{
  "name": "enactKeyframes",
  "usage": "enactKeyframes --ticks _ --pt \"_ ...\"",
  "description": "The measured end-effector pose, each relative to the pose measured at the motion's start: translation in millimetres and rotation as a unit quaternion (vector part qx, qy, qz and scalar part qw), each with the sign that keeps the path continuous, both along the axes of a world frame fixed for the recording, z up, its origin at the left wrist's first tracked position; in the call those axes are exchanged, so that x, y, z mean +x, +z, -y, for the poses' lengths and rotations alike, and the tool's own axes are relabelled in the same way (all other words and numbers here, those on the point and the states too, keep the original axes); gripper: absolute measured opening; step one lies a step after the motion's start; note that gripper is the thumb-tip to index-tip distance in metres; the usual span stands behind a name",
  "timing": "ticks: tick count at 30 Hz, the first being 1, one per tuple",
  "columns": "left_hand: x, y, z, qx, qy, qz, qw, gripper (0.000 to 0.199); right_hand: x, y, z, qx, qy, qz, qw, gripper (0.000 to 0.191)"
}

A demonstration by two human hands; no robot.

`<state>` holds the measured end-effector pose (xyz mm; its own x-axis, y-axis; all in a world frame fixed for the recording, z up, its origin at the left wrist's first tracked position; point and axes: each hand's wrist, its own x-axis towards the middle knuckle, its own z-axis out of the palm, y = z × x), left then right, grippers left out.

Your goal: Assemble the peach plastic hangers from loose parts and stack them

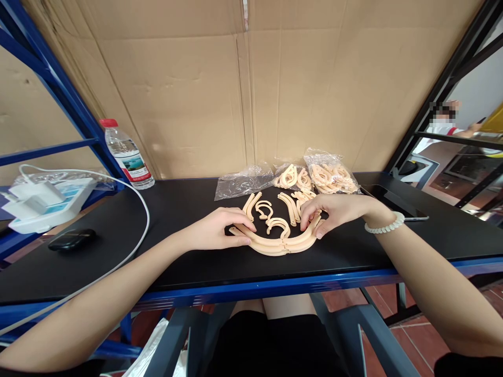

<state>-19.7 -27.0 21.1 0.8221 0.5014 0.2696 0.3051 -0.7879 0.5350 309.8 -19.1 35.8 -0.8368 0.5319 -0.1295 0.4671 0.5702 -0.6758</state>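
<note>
Two stacks of long, curved, pale wooden-looking pieces lie end to end on the black tabletop, the left stack and the right stack meeting in the middle. My left hand pinches the outer end of the left one between thumb and fingers. Around the outer end of the other, my right hand is closed. Just behind the join sit small hooked pieces, with more curved strips at the back left and another group at the back right.
Clear plastic bags of pale pieces and a flat bag lie at the back. A bottle, black mouse, white cable and power strip are left; a tablet is right. A person is beyond the frame.
</note>
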Motion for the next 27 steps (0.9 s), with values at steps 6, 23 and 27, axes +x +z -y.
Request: enactKeyframes --ticks 6,23,27 --pt "2 -2.2 0 0.043 -0.010 -0.025 0.999 0.023 0 -0.5 0 0.002 -0.008 0.010 1.000 0.041" --pt "3 -4.0 -13 0.037 0.122 0.033 0.991 0.021 0 3.6 -10 0.100 -0.170 -0.070 0.978 0.034" --pt "10 -4.3 -31 0.034 0.191 -0.028 0.981 0.023 -12 2.1 -23 0.158 -0.217 -0.074 0.960 0.031"
